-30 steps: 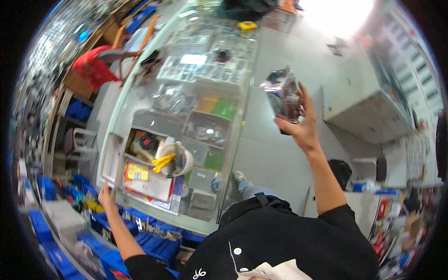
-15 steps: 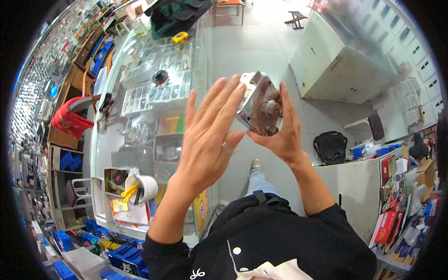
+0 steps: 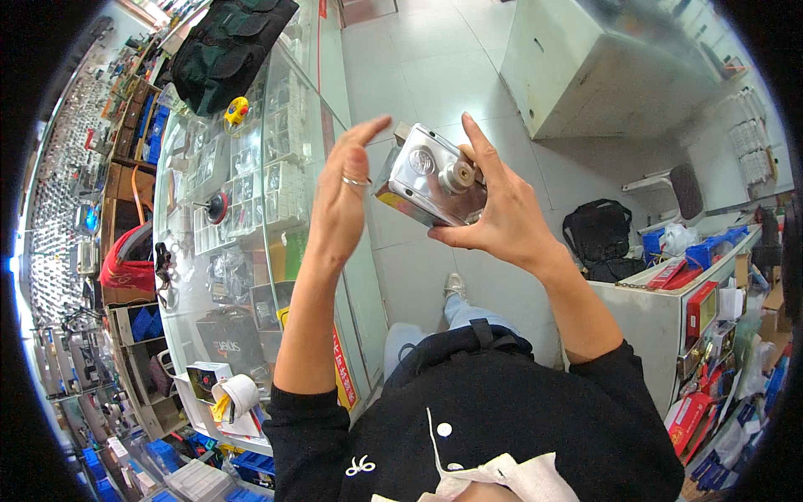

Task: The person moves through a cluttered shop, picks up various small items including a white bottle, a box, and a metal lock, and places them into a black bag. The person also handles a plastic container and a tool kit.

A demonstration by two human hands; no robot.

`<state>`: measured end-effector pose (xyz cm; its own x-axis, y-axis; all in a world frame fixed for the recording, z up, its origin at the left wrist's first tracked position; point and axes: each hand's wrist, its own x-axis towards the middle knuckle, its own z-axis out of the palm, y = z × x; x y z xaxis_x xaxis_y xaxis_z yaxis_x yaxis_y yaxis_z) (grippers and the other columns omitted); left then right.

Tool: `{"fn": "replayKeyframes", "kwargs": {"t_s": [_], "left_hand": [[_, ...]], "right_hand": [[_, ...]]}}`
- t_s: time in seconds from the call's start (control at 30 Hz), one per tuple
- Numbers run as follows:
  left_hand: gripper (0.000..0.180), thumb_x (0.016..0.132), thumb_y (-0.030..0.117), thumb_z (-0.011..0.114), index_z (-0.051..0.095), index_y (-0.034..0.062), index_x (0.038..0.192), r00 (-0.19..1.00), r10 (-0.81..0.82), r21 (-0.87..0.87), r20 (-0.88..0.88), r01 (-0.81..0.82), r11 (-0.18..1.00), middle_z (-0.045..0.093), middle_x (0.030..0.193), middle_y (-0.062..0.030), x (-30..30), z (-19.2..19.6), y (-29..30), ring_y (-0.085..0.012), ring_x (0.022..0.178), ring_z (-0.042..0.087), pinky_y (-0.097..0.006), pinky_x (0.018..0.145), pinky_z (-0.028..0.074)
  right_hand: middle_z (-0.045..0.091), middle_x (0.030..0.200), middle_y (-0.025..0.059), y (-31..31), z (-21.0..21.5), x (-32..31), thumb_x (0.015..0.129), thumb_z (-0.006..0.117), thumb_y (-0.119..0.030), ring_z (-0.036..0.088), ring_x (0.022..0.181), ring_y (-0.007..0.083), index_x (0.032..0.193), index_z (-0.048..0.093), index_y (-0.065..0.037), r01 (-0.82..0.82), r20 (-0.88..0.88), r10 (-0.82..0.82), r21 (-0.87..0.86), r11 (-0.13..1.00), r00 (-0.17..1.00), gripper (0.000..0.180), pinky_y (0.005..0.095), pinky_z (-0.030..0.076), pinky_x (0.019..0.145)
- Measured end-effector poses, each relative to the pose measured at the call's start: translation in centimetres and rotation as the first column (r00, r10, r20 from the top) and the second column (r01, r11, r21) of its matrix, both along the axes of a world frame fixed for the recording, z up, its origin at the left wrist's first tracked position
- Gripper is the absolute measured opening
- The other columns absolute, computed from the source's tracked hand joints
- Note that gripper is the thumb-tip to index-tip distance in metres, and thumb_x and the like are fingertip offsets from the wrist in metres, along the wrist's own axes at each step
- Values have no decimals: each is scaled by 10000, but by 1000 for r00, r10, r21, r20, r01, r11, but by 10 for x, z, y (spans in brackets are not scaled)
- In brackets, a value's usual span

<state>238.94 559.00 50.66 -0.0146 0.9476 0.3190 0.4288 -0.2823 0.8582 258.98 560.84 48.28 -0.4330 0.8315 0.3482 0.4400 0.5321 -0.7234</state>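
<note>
Turning since the earlier look, the silver lock (image 3: 431, 181) is now showing more shiny front, sitting near twelve o'clock. The right hand (image 3: 510, 213) is gripping its three o'clock side, thumb underneath, maybe keeping the front uncovered. The left hand (image 3: 341, 197) is hovering at nine o'clock, open, seemingly holding nothing.

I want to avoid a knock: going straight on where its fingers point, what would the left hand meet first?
Probably the upper corner of the silver metal device held in the right hand; depth is unclear, so the left hand might just clear it.
</note>
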Motion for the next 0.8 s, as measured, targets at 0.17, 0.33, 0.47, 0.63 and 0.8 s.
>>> {"fn": "replayKeyframes", "kwargs": {"t_s": [0.17, 0.33, 0.47, 0.63, 0.8], "left_hand": [[574, 973, 427, 233, 513, -1, 1234, 981, -146, -108, 132, 160, 981, 474, 1310, -138, 16, -8, 16, -244, 1275, 364, -351, 1082, 205], [574, 972, 422, 254, 406, -8, 1321, 960, -209, -103, 185, 231, 968, 416, 1365, -130, 12, -18, 12, -230, 1306, 317, -343, 1090, 190], [587, 966, 458, 245, 392, 28, 1338, 955, -177, -52, 240, 194, 980, 372, 1396, -128, 6, -11, 2, -238, 1323, 285, -364, 1101, 157], [611, 954, 497, 204, 414, 64, 1329, 979, -193, -143, -58, 183, 973, 365, 1397, -140, 5, 0, -11, -283, 1336, 255, -426, 1114, 89], [639, 957, 493, 197, 380, 17, 1342, 942, -196, -21, 271, 210, 978, 393, 1377, -151, -15, 1, -5, -264, 1325, 283, -408, 1105, 132]], "right_hand": [[573, 1009, 215, 6, -1, 12, 540, 797, -330, 600, 906, 346, 1422, 179, -70, 0, -16, -2, -94, 996, 1000, 1108, 390, 482, 792], [548, 1166, 220, -5, 11, 12, 533, 792, -174, 572, 1040, 268, 1432, 187, -121, -48, -182, -15, -337, 940, 983, 1085, 347, 447, 904], [520, 1208, 230, -14, 17, 4, 535, 770, -109, 581, 988, 232, 1440, 175, -138, -69, -279, -38, -364, 929, 960, 1084, 318, 470, 847], [578, 1117, 191, -17, 18, -3, 566, 808, -152, 607, 883, 204, 1421, 139, -30, -118, -314, -35, -457, 881, 949, 1092, 288, 506, 748], [504, 1209, 254, -21, 19, -1, 554, 830, -277, 578, 907, 203, 1447, 122, -127, -135, -260, -10, -532, 836, 965, 1150, 301, 472, 785]]}}
